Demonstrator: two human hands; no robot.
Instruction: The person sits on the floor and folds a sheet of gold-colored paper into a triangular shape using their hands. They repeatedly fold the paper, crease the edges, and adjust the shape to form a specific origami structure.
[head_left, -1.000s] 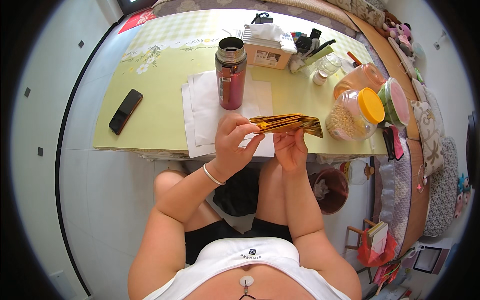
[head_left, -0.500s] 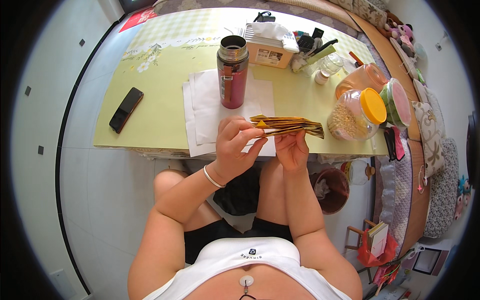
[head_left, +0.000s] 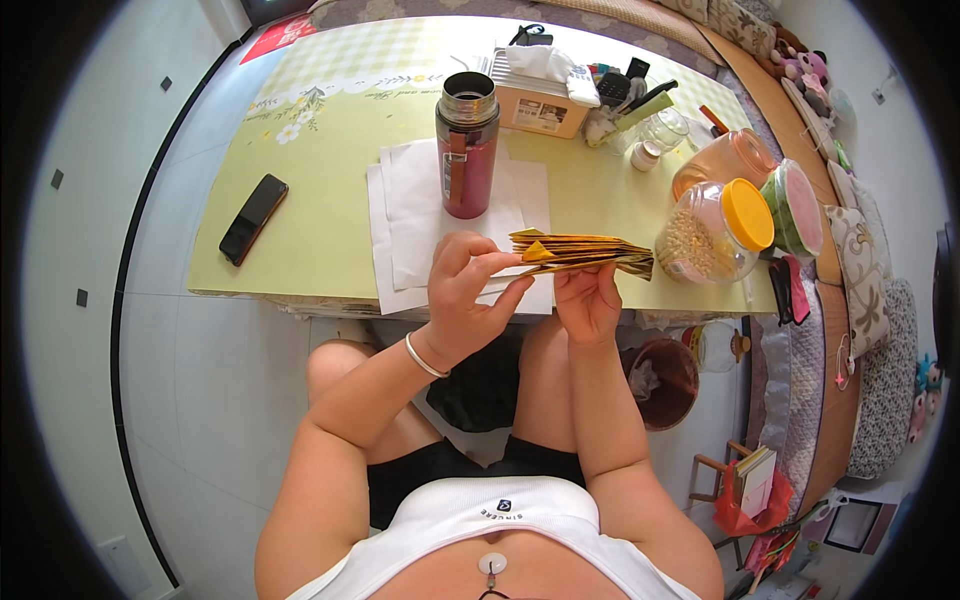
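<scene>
A stack of folded gold paper (head_left: 590,254), its many layers fanned edge-on, is held above the table's front edge. My right hand (head_left: 588,308) grips it from below, with the thumb and fingers closed on the lower side. At the left end, my left hand (head_left: 463,290) has its curled fingertips on a small yellow flap of the paper, the thumb a little below them. Part of the left fingertips is hidden by the sheets. White paper sheets (head_left: 400,240) lie flat behind the left hand, and an uncapped purple-red thermos bottle (head_left: 466,165) stands upright on them.
A black phone (head_left: 253,220) lies at the table's left. To the right stand a yellow-lidded jar (head_left: 697,235) of pale pieces, a pink jar and a tub. A tissue box (head_left: 540,108) is farther back. Below the table's right side is a waste bin (head_left: 667,390).
The gold paper stack has shifted slightly right with my right hand. My left hand has drawn back a little to the left, and the yellow flap shows more fully.
</scene>
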